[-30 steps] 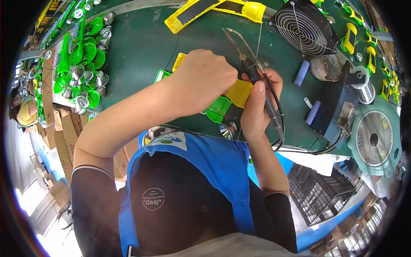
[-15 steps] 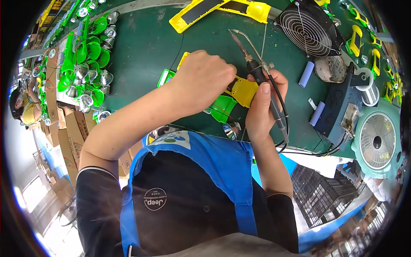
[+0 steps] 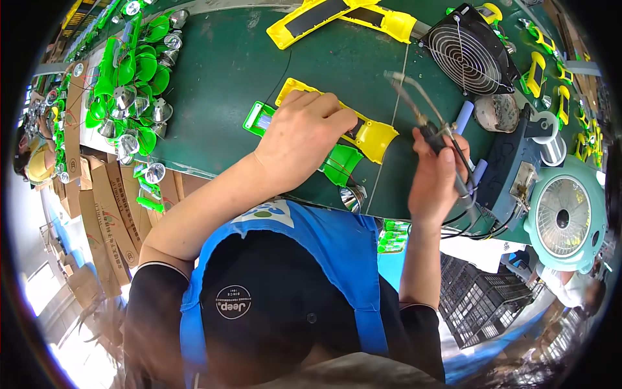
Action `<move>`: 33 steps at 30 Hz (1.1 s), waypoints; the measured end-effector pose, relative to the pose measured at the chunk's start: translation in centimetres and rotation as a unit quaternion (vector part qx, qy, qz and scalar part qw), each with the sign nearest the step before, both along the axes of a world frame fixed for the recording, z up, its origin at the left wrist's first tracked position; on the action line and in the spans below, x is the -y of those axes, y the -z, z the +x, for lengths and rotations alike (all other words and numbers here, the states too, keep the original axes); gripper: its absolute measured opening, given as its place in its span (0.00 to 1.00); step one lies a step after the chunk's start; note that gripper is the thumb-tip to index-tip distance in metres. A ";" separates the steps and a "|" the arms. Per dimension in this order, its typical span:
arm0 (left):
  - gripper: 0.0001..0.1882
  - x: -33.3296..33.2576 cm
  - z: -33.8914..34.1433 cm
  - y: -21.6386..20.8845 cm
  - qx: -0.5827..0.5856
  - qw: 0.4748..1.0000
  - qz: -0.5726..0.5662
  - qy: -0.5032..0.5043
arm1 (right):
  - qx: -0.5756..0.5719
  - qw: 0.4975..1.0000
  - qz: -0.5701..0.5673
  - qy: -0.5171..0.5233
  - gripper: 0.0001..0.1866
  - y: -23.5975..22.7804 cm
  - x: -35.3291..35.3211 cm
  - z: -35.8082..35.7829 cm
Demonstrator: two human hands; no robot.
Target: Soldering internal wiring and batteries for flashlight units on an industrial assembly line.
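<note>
My right hand [image 3: 435, 178] grips a soldering iron [image 3: 430, 135] with a thin bent metal tube clamped along it; its tip is blurred and points up and away over the bench. My left hand [image 3: 303, 137] is curled over a yellow plastic casing half [image 3: 377, 139], hiding its middle. Under and beside that hand lies a green lamp housing [image 3: 342, 166] with a pale cylindrical cell showing at its left end. A shiny reflector cup [image 3: 352, 198] hangs on thin wires at the housing's near end, by the bench edge. The iron's tip is apart from the casing.
Two yellow casings [image 3: 311, 21] lie at the far side. A black fan [image 3: 468, 50], a sponge tin [image 3: 496, 113], a blue soldering station [image 3: 506, 170], a solder reel [image 3: 552, 144] and a green fan [image 3: 564, 217] stand right. Green lamp housings [image 3: 133, 84] pile up left.
My right hand has carried the soldering iron to the right, away from the casing. My left hand's fingers have shifted over the yellow casing, and more of it now shows.
</note>
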State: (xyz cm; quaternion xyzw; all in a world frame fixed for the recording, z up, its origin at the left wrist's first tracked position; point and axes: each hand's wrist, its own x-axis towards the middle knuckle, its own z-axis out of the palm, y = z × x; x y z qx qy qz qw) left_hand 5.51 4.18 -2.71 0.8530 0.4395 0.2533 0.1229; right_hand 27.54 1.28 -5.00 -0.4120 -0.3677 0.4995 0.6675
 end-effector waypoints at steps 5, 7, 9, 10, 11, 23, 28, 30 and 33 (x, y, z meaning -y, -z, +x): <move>0.07 -0.8 0.5 -1.4 -0.120 0.992 0.000 0.044 | 0.081 0.985 -0.107 -0.108 0.15 -1.2 -0.8 4.1; 0.07 -1.1 0.7 -1.7 -0.146 0.987 -0.032 0.054 | 0.129 0.972 -0.147 -0.134 0.13 -1.8 -0.9 4.1; 0.07 -1.4 0.8 -1.9 -0.157 0.985 -0.037 0.064 | 0.161 0.963 -0.161 -0.146 0.14 -2.3 -1.0 3.7; 0.07 -1.5 0.8 -1.9 -0.167 0.982 -0.041 0.074 | 0.193 0.953 -0.175 -0.157 0.14 -2.4 -1.1 3.6; 0.06 -1.6 0.7 -1.9 -0.164 0.982 -0.044 0.080 | 0.209 0.949 -0.176 -0.154 0.14 -2.4 -1.1 3.5; 0.07 -2.3 1.2 -2.8 -0.203 0.971 -0.043 0.121 | 0.226 0.947 -0.181 -0.142 0.09 -3.1 -0.8 3.1; 0.07 -2.3 1.2 -2.7 -0.207 0.971 -0.054 0.108 | 0.162 0.973 -0.127 -0.107 0.12 -2.1 0.6 4.1; 0.07 -2.2 1.5 -3.0 -0.231 0.965 -0.057 0.110 | 0.126 0.988 -0.087 -0.038 0.17 -1.1 1.6 4.4; 0.06 -2.2 1.6 -2.8 -0.213 0.970 -0.046 0.110 | 0.150 0.988 -0.010 0.022 0.22 -0.3 2.1 2.7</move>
